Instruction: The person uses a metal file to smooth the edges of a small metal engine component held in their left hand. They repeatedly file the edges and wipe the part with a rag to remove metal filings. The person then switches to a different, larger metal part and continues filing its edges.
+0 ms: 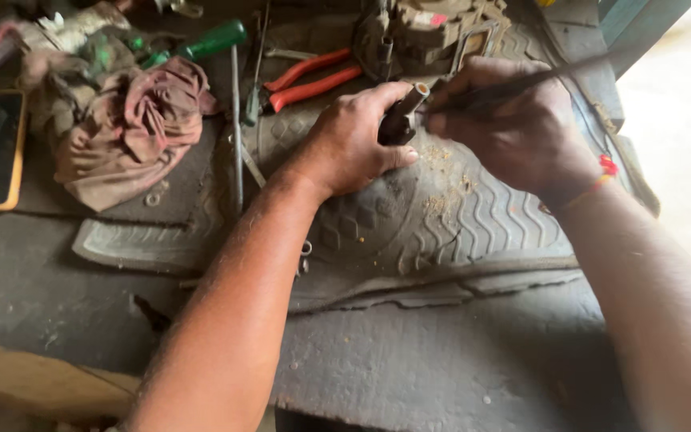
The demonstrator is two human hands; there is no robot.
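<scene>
Already closed around a short dark tube (401, 118), the left hand (353, 144) tilts its open end up and rightward, toward the right hand (513, 128), which grips a thin rod (521, 84) whose tip points at that opening, above the rubber mat (457, 216).

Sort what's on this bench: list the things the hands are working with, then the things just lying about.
In use:
left hand
small dark tube-shaped part
right hand
thin dark rod
ribbed rubber mat, under the hands

Lying about:
red-handled pliers
green-handled screwdriver
crumpled reddish rag
long metal rod
yellow-rimmed tray
</scene>
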